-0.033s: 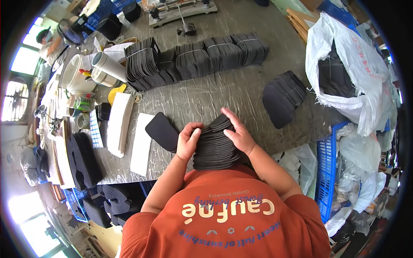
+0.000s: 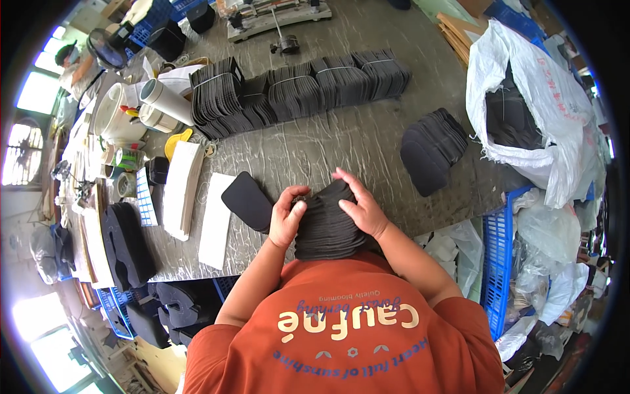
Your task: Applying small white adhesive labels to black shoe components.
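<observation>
A stack of thin black pads (image 2: pixel 328 226) stands at the table's near edge against my body, its layers slightly fanned. My left hand (image 2: pixel 286 215) grips its left side, fingers curled and thumb bent toward the pads. On the right side, my right hand (image 2: pixel 363 209) presses along the stack, its fingers stretched past the far corner and the thumb on top. One loose black pad (image 2: pixel 248 201) with rounded corners lies flat just left of my left hand. The lower part of the stack is partly hidden by my shirt.
Several tied bundles of black pads (image 2: pixel 298 90) form a row farther back. Another fanned pile (image 2: pixel 433 151) lies right, near a white woven sack (image 2: pixel 518 154). White strips (image 2: pixel 182 190) lie left. A blue crate (image 2: pixel 497 262) stands beside the table.
The fingers of my right hand have shifted slightly to the left. The far end of the stack sits a little lower and more even. My left hand's fingers have loosened slightly.
</observation>
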Tool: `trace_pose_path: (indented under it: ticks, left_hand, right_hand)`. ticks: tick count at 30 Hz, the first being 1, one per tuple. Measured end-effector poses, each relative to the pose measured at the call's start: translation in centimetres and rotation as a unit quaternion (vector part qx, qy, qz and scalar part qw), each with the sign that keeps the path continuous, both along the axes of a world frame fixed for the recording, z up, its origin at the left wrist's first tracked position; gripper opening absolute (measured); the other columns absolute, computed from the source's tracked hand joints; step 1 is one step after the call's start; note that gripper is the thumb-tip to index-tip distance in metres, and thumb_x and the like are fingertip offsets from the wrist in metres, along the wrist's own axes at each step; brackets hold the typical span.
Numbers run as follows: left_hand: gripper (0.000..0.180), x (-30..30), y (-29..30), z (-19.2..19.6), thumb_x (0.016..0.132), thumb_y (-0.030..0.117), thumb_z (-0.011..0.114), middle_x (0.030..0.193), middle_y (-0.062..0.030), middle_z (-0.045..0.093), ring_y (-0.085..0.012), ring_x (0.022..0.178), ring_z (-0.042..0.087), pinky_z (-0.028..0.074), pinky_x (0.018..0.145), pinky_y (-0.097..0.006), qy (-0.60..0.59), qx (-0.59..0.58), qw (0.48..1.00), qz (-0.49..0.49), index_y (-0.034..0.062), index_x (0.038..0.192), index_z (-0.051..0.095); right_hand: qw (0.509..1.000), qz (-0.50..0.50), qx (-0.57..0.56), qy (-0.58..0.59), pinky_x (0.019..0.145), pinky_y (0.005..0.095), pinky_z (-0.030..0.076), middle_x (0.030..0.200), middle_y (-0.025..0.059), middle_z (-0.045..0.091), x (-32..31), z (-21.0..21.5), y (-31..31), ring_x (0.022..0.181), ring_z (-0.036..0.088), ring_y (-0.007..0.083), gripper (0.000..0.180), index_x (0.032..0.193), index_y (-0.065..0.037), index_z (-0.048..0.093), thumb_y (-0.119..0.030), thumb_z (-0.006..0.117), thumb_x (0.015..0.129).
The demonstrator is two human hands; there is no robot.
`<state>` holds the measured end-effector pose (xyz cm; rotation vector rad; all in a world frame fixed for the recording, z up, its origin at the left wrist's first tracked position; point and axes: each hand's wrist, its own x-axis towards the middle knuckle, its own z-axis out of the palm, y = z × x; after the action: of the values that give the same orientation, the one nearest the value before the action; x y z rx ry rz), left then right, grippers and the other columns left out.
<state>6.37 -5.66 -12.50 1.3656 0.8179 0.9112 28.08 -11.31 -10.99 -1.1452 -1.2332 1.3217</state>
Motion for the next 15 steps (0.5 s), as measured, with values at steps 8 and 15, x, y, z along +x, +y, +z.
trace_pose_path:
  ticks: [8, 15]
  left_hand:
    - [0.031, -0.4, -1.6, -0.9, 0.098, 0.025, 0.048, 0.108, -0.005, 0.061, -0.0146, 0.105, 0.053, 0.036, 0.097, -0.029, 0.009, -0.087, 0.996, 0.029, -0.0014, 0.111, 0.059]
    - [0.066, -1.6, -2.3, -0.5, 0.095, 0.053, 0.04, 0.12, -0.0114, 0.054, -0.0197, 0.114, 0.048, 0.032, 0.102, -0.032, -0.063, -0.056, 0.996, 0.027, -0.0046, 0.127, 0.047]
  right_hand:
    - [0.998, 0.007, 0.047, -0.049, 0.115, 0.0428, 0.008, 0.152, 0.0179, 0.017, -1.0, 0.4, -1.2, 0.143, 0.013, 0.0302, 0.098, 0.148, -0.006, 0.017, -0.072, 0.046, 0.082]
    - [0.997, 0.055, 0.03, 0.033, 0.116, 0.0404, 0.003, 0.156, 0.0158, 0.012, 0.5, 0.3, -2.7, 0.145, 0.004, 0.0283, 0.109, 0.15, -0.003, 0.008, -0.082, 0.032, 0.079]
